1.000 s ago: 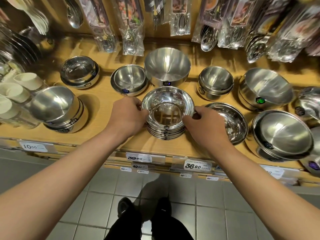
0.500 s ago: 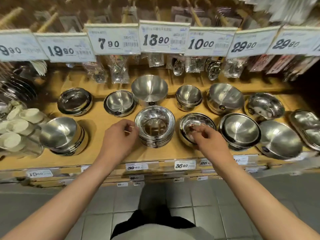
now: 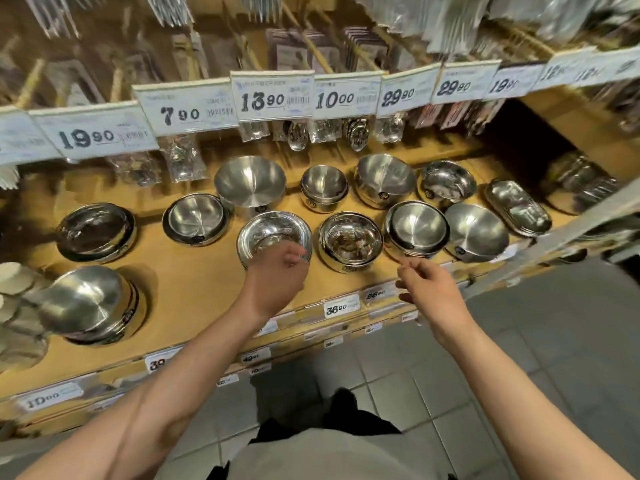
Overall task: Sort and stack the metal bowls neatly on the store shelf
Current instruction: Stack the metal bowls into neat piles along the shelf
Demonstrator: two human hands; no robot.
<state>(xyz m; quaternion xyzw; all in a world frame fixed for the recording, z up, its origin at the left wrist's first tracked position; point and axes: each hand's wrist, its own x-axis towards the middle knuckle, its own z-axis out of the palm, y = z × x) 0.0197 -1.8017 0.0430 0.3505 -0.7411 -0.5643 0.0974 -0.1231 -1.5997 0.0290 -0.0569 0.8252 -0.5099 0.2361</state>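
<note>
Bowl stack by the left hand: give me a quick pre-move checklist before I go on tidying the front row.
1. Left hand at the bowl stack: ok, fingers at its near rim; actual grip cannot tell.
2. Right hand free: ok, loosely curled, holding nothing, in front of the shelf edge.
3. Stack sits level: ok, upright on the shelf.
4. Neighbouring shiny bowl clear of the stack: ok, a gap shows between them.
5. Tilted stack at far left seated: not ok, top bowl leans.
6. Bowl sizes matching within the stack: cannot tell, blurred.
</note>
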